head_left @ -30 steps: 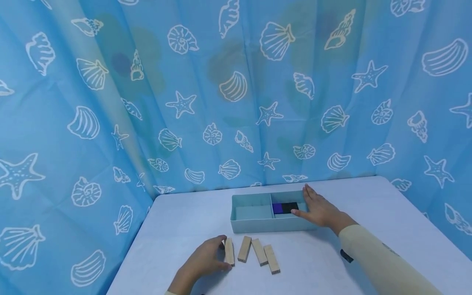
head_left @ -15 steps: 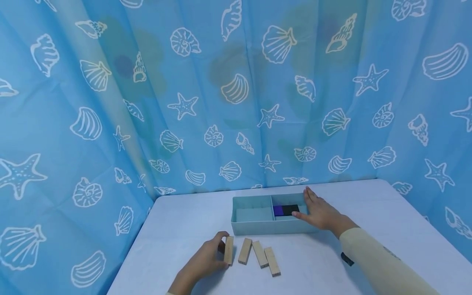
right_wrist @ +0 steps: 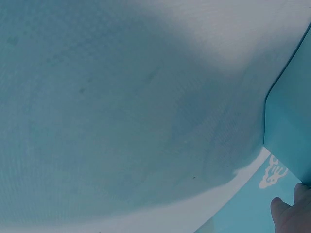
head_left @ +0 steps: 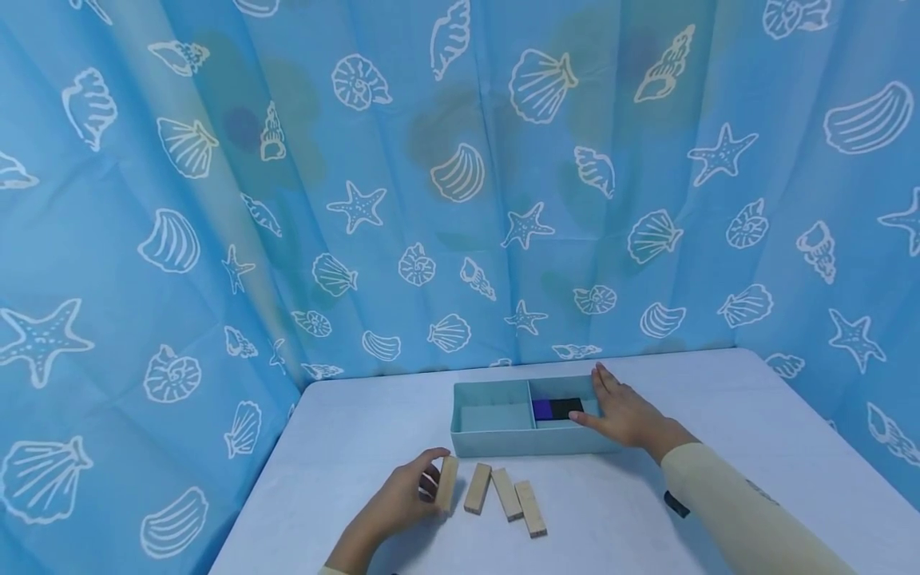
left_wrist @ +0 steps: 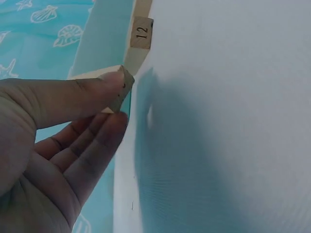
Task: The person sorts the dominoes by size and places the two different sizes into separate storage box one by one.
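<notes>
Pinching a wooden block between thumb and fingers, the left grip has three more blocks on the counter to its right; straight-fingered, the right grip touches the divided box beyond.

A: ok what's around you rn?
B: I've got a blue curtain in front of me and down both sides. White shells and starfish printed all over, some murky greenish blotches.
A: and below?
B: white tabletop, rounded far corners, back edge right by the curtain.
</notes>
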The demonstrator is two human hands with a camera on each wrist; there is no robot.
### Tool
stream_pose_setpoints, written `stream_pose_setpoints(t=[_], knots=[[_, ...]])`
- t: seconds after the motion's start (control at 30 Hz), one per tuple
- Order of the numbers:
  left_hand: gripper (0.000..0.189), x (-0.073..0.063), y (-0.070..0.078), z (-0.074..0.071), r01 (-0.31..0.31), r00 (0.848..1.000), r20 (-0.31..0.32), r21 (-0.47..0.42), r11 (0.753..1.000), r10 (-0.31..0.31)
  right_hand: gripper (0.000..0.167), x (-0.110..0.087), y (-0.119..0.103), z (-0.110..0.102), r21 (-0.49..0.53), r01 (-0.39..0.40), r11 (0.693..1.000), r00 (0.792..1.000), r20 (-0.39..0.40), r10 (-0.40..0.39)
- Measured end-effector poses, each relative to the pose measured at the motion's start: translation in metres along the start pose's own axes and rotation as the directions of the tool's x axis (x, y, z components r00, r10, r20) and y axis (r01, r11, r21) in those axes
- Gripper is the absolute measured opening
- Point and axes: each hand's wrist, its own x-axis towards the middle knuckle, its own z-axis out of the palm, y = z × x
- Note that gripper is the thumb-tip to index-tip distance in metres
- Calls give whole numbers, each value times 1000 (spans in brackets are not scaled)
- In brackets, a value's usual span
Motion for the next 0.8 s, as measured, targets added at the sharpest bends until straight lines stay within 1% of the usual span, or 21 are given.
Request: stream_pose_setpoints(t=[0.1,0.23,0.33,0.53,0.67,0.8], knots=[[88,0,1,-4,-38,999,-9,-47,998,37,113,0,-1,-2,5,-2,1000,1000,1,2],[89,-1,4,-12,-69,997,-36,-102,992,66,116,-1,-1,-1,7,-1,1000,1000,2,1],[89,1,8,-17,-66,997,-58,-114,991,59,116,-1,0,-1,-6,-5,1000,1000,-2,5],[90,10,16,-24,-82,994,-83,-97,992,74,115,0,-1,1,-4,-9,1000,1000,-18,9],[89,18,24,-27,-126,985,-132,-111,986,111,117,0,-2,0,-15,-16,1000,1000,-8,16],[89,27,32,-26,-172,974,-169,-131,976,149,119,0,-1,-1,-16,-20,1000,1000,4,20]])
